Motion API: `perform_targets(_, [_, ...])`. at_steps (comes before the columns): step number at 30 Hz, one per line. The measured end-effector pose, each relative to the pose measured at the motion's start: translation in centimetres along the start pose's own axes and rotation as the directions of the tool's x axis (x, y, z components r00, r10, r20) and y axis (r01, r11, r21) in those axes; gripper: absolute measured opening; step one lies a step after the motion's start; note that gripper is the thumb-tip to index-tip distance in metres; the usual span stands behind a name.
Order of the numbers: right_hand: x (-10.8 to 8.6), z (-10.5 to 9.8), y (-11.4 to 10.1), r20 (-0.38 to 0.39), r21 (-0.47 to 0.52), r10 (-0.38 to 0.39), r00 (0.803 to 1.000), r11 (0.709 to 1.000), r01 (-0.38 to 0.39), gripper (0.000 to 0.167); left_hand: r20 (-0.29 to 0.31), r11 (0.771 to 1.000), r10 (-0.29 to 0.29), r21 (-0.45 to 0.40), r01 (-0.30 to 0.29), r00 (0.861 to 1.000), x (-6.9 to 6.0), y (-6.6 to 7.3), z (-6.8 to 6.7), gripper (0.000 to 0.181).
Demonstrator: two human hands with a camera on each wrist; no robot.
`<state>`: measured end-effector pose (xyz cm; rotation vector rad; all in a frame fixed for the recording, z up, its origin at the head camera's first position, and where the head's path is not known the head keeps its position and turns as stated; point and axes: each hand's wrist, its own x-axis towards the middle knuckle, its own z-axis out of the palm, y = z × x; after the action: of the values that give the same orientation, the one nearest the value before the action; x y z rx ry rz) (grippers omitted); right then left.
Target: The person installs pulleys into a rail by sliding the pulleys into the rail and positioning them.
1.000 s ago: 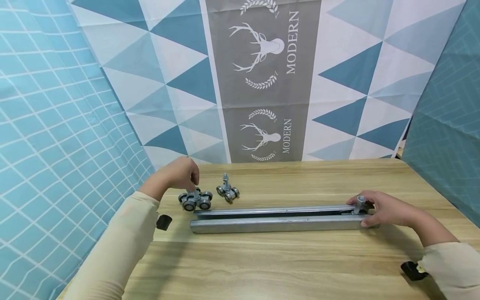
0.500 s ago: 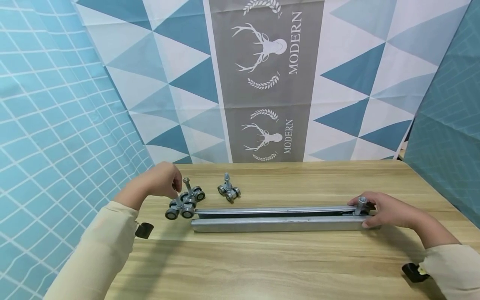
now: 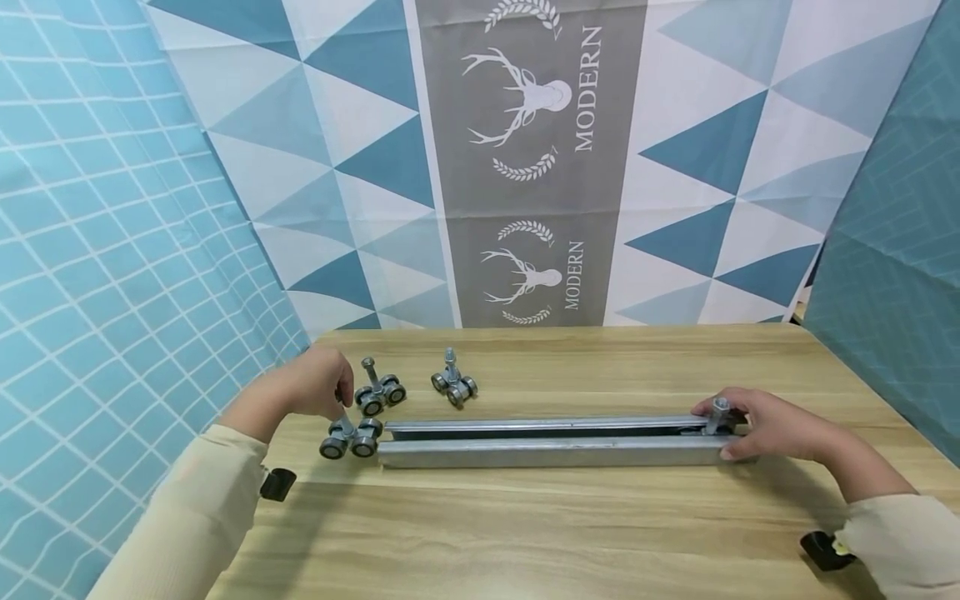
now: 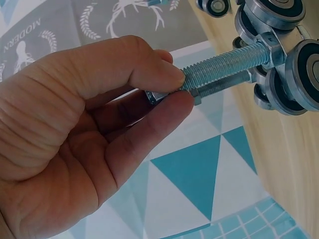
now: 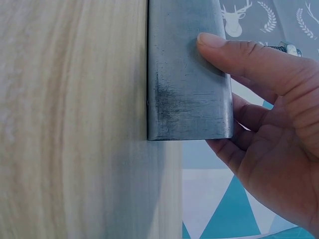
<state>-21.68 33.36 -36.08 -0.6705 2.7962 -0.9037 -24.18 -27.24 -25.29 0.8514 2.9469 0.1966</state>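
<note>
The left grip [image 3: 318, 387] pinches the threaded bolt of a roller [image 3: 348, 433] between thumb and fingertips. The roller hangs below this grip, its wheels down, just beside the near end of a metal rail [image 3: 555, 454]; whether the wheels touch the bench [image 3: 525, 533] cannot be told.

The rail lies between the two grips, its slot facing up. At its far end from the left grip, the right grip [image 3: 776, 425] holds it, thumb on the side nearer the person and fingers on the opposite side. A seated roller [image 3: 718, 414] stands in the slot between that thumb and those fingers, its bolt pointing up.

Just beyond the left grip's roller, a second roller [image 3: 380, 393] stands on the bench with its bolt up. A third roller [image 3: 453, 385] stands farther to the right of that grip, behind the rail.

A patterned cloth [image 3: 525, 175] hangs beyond both grips.
</note>
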Motion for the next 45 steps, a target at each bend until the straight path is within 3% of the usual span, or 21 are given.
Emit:
perform_targets(7, [0.0, 0.1, -0.1, -0.003, -0.010, -0.002, 1.000, 1.000, 0.002, 0.060, -0.016, 0.996, 0.033, 0.088, -0.032, 0.999, 0.3, 0.4, 0.6, 0.025])
perform_targets(14, [0.0, 0.2, 0.0, -0.002, -0.001, 0.008, 1.000, 1.000, -0.008, 0.059, 0.029, 1.000, 0.006, 0.028, -0.007, 1.000, 0.6, 0.9, 1.2, 0.026])
perform_targets(27, [-0.1, 0.2, -0.2, -0.003, 0.005, 0.001, 1.000, 1.000, -0.001, 0.059, 0.028, 0.994, 0.101, 0.038, -0.102, 0.994, 1.4, 1.7, 1.9, 0.031])
perform_targets(45, [-0.1, 0.2, -0.1, -0.006, 0.004, -0.003, 1.000, 1.000, 0.003, 0.058, 0.042, 0.995, 0.098, 0.030, -0.100, 0.994, 2.4, 3.0, 2.1, 0.031])
